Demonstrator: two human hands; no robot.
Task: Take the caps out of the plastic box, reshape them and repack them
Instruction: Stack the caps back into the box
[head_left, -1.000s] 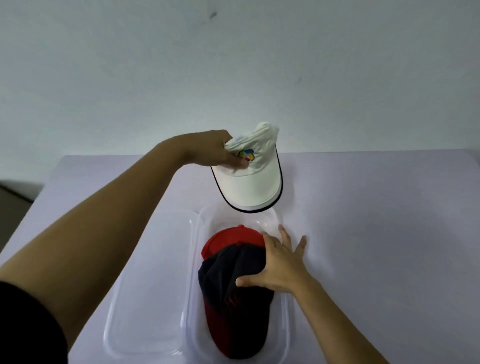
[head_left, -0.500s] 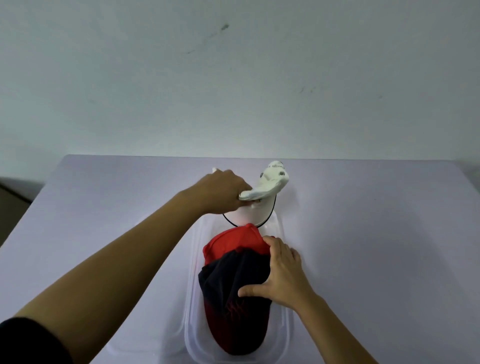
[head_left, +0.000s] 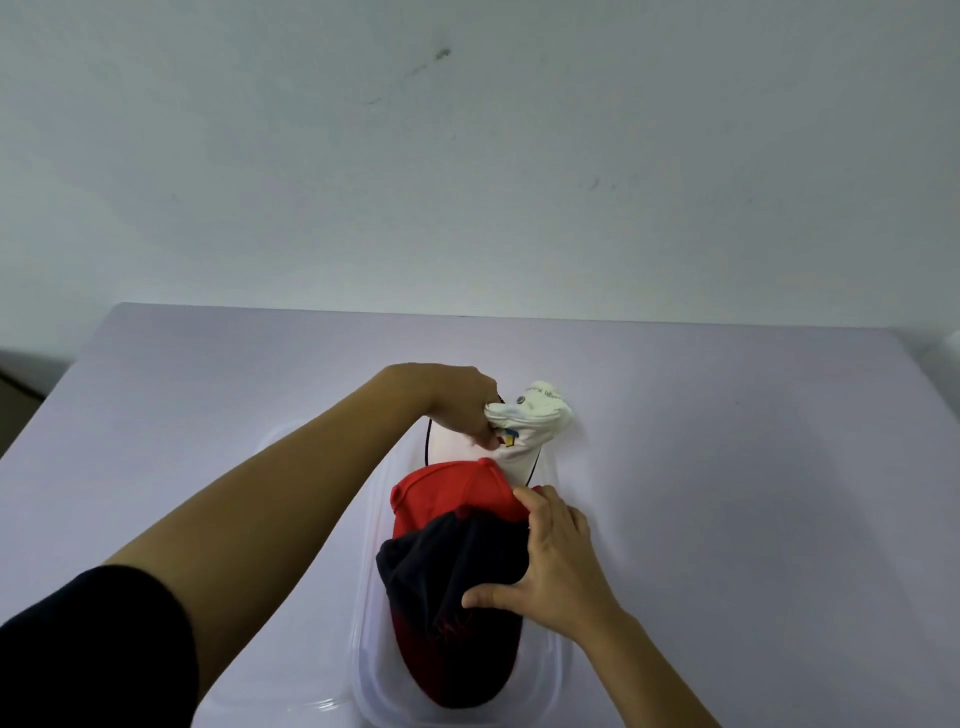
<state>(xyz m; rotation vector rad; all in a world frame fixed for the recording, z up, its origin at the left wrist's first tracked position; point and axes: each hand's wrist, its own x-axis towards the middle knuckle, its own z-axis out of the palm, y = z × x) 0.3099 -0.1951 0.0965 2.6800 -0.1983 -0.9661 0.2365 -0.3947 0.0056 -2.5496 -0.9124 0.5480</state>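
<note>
A: Where is the white cap sitting?

B: At the far end of the clear plastic box, near the table's centre. The left hand is pinching its bunched crown. A multicoloured logo is showing; the small print is unreadable.

A: And the right hand?

B: It is lying spread and flat, pressing the dark cap over the red cap inside the box.

Three caps in view: one white fabric cap with dark brim edging, one red fabric cap, one black-and-red cap. One clear plastic box. One lilac table. Two bare hands: left, right.
</note>
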